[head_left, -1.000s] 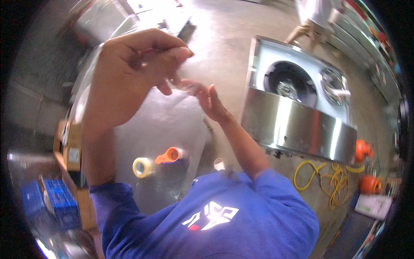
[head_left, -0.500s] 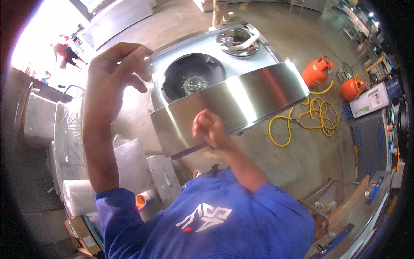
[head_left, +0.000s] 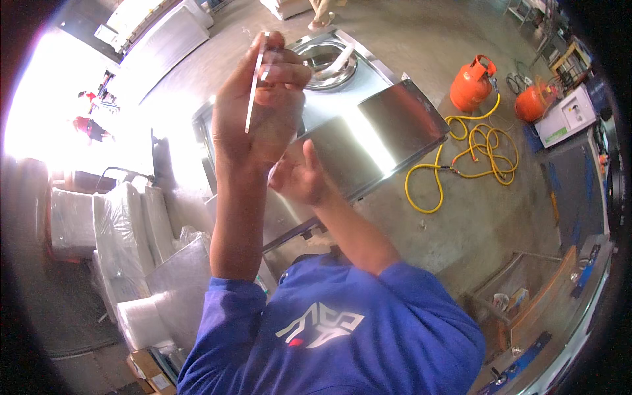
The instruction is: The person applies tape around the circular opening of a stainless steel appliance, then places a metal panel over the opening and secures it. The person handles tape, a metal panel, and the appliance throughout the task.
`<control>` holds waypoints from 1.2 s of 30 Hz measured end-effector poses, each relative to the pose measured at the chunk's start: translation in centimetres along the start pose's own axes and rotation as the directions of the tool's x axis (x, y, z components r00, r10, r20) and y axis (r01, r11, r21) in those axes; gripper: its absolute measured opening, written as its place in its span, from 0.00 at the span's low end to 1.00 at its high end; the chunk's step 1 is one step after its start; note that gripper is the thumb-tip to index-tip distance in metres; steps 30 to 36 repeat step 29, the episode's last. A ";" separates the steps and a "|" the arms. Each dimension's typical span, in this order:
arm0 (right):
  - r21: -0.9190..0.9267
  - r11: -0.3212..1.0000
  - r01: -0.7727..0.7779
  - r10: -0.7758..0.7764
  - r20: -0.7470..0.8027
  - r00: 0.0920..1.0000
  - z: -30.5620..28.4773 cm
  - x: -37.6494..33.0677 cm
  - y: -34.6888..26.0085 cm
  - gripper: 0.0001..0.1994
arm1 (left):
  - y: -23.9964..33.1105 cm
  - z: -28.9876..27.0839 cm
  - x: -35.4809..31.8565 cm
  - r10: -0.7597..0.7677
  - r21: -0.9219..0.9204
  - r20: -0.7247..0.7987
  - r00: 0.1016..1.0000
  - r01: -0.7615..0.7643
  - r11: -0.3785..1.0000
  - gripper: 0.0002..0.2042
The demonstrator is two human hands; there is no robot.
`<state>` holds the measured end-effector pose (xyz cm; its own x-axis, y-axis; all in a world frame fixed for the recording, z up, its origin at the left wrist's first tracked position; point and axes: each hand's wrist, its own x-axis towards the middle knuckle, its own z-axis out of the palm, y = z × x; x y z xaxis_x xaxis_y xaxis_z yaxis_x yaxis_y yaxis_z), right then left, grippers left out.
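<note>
My left hand point(head_left: 266, 99) is raised in front of a stainless steel cooker, its fingers closed round a thin, straight, pale metal strip point(head_left: 252, 99). The strip stands nearly upright and looks edge-on, so its kind cannot be told. Just below, my right hand point(head_left: 299, 176) is held out with its thumb up and fingers apart, near my left wrist and over the steel front panel point(head_left: 395, 131). I see nothing in it. On the cooker top, a round steel basin point(head_left: 329, 66) with a pale handle-like bar across it shows behind my left hand, which covers the black burner well.
Orange gas cylinders point(head_left: 471, 85) stand on the floor to the right, with a coiled yellow hose point(head_left: 490, 155) near them. Plastic-wrapped panels point(head_left: 122, 227) and a white roll point(head_left: 145, 322) are at the left. A wooden-edged bench point(head_left: 540, 296) lies at the lower right.
My left hand has moved right from the cooker's left edge and now shows the strip. My right hand has shifted slightly left and raised its thumb. The view has shifted a little.
</note>
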<state>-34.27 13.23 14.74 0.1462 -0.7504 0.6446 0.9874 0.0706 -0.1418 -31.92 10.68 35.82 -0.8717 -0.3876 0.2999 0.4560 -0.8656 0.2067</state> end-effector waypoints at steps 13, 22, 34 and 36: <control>-0.190 0.980 -0.063 -0.019 -0.398 0.917 1.1 -8.6 -4.7 0.11 | 2.0 -3.9 2.0 0.032 0.282 0.103 0.994 -0.060 0.958 0.12; -0.618 0.723 -0.310 -0.483 -0.772 0.412 4.6 -20.2 -10.8 0.08 | 2.7 -16.5 2.7 0.562 0.932 -0.301 0.770 0.362 0.003 0.17; -0.648 0.641 -0.412 -0.673 -0.732 0.104 -0.6 -24.1 -8.9 0.20 | 3.3 -31.3 4.0 0.458 0.837 -0.488 0.743 0.548 0.004 0.18; -0.648 0.641 -0.412 -0.673 -0.732 0.104 -0.6 -24.1 -8.9 0.20 | 3.3 -31.3 4.0 0.458 0.837 -0.488 0.743 0.548 0.004 0.18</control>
